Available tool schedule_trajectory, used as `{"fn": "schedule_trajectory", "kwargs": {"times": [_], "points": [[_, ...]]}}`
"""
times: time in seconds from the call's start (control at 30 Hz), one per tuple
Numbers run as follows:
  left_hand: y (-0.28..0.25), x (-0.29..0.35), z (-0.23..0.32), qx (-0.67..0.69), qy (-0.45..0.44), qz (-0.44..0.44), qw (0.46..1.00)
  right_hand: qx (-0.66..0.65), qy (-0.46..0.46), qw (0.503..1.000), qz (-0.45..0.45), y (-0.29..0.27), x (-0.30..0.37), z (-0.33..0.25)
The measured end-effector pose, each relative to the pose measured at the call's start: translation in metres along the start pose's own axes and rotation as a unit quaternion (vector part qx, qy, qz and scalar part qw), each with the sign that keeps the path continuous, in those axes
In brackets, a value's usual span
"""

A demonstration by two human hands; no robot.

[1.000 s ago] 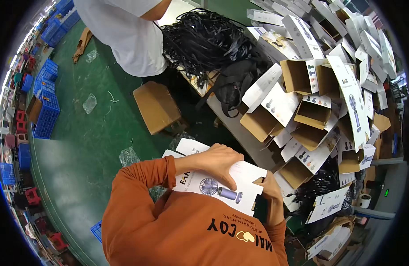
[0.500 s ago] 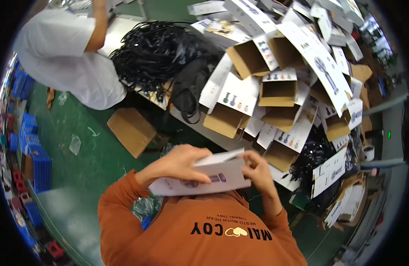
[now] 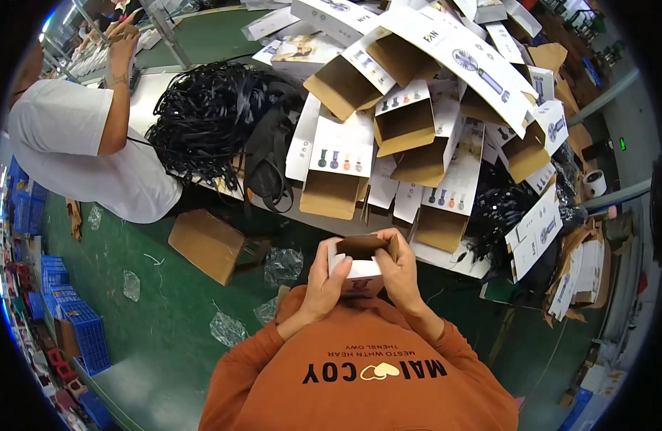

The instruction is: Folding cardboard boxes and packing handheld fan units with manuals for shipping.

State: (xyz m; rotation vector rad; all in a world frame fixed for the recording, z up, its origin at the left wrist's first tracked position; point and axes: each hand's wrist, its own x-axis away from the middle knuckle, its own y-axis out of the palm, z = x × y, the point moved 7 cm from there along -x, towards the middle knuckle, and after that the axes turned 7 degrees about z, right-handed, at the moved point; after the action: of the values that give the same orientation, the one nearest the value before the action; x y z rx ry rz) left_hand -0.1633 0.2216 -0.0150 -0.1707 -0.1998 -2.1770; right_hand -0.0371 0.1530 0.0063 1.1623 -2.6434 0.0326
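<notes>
Close to my chest I hold a small white cardboard box [image 3: 361, 269] upright, its brown inside showing through the open top. My left hand [image 3: 326, 279] is closed round its left side, with the thumb on the near wall. On the opposite side my right hand [image 3: 398, 271] grips the wall, its thumb at the rim. What lies deep inside the box is too dark to make out. Beyond my hands, several white fan boxes with open brown ends [image 3: 329, 194] are piled on the table [image 3: 302, 215].
A heap of black cords [image 3: 209, 115] and a black bag [image 3: 267, 161] lie left of the boxes. A person in a white shirt [image 3: 79, 144] stands at the left. An open brown carton [image 3: 205, 244] and clear plastic wrappers [image 3: 228, 329] are on the green floor, near blue crates [image 3: 86, 334].
The box has turned from lying sideways to upright, open end up. My left hand has shifted from across its face to its left side. The view has swung slightly.
</notes>
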Motion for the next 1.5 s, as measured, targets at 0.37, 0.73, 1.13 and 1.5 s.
{"fn": "schedule_trajectory", "kwargs": {"times": [0.37, 0.73, 1.13, 1.5], "points": [[-0.001, -0.013, 0.023, -0.043, 0.259, -0.013, 0.965, -0.224, 0.099, 0.953, -0.178, -0.013, 0.003, 0.009], [0.013, -0.026, -0.003, 0.284, -0.066, -0.038, 0.956, 0.057, -0.016, 0.978, -0.202, -0.016, -0.004, -0.016], [0.035, -0.024, -0.006, 0.061, 0.012, -0.202, 0.977, 0.174, -0.035, 0.941, -0.289, -0.015, -0.01, 0.003], [0.026, -0.019, 0.013, -0.046, 0.162, -0.197, 0.966, 0.143, -0.028, 0.943, -0.298, -0.005, -0.009, 0.013]]}}
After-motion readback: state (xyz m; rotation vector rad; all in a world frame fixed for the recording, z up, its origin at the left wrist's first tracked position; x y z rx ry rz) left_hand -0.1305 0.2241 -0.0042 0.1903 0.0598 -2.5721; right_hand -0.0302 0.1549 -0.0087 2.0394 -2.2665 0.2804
